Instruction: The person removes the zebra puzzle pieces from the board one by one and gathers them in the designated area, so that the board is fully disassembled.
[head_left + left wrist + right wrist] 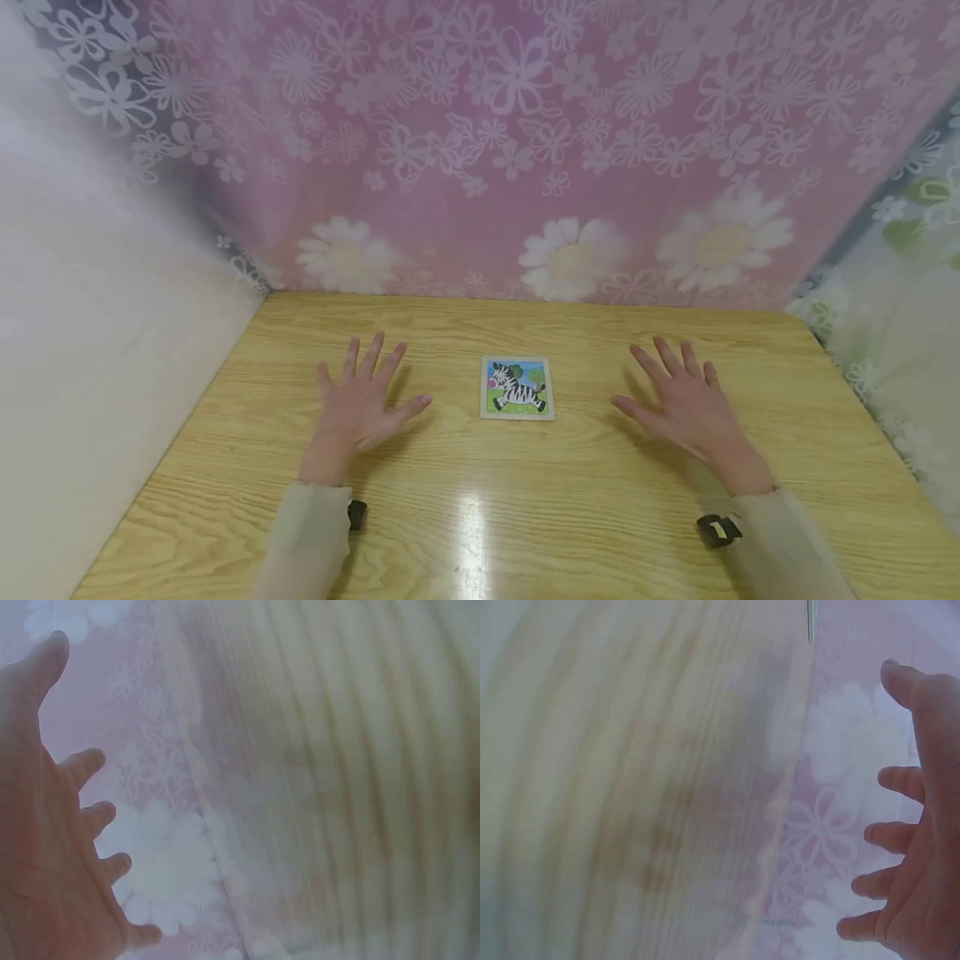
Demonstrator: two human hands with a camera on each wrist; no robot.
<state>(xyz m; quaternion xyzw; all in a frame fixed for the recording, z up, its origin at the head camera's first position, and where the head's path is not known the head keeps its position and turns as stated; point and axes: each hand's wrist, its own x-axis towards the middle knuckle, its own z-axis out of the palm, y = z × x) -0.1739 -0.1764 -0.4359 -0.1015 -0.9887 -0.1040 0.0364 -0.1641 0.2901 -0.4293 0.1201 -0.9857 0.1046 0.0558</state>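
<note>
A square zebra picture puzzle [517, 388] with a pale wooden border lies flat on the wood-grain table [450, 467]. To its left, the left hand [362, 408] is spread palm down with its thumb pointing toward the puzzle. On the other side the right hand [686, 408] mirrors it, fingers apart and holding nothing. Both hands are apart from the puzzle. Spread fingers of the left hand [52, 825] fill the left of its wrist view, and those of the right hand [930, 825] the right of its own.
A pink floral curtain [465, 167] hangs along the table's back edge. White sheeting [112, 292] borders the left side, and a flowered sheet [915, 333] the right. Each wrist carries a small black strap device [718, 530] below the sleeve cuff.
</note>
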